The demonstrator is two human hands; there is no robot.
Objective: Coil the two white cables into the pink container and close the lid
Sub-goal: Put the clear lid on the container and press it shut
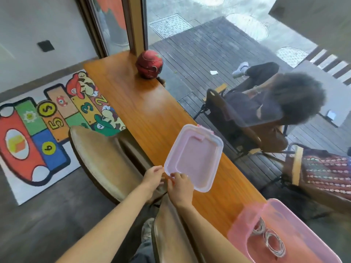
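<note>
One translucent pink plastic lid (193,158) lies on the long orange-brown wooden counter (144,111), its near corner reaching over the counter's edge toward the person. Both hands meet at that corner. The right hand (180,186) has its fingertips curled onto the lid's rim, pinching it at the near edge. The left hand (152,177) sits just beside it with fingers stretched toward the same corner; whether they actually touch the lid or grip it cannot be told.

One pink translucent plastic container (284,234) stands open at the lower right on the same counter — well apart from both hands and from the lid. Inside it lie two coiled white cables (269,238), one loop beside the other, resting on the container's floor.

Further along the counter, by the window frame, sits one round red helmet-like ball (149,64). Two tan cushioned chairs (106,164) stand along the counter's near side — one under the left forearm, one under the right. On the grey floor to the left lies one colourful numbered play mat (43,130). Beyond the glass, one person (275,105) sits in a chair on dark decking.
</note>
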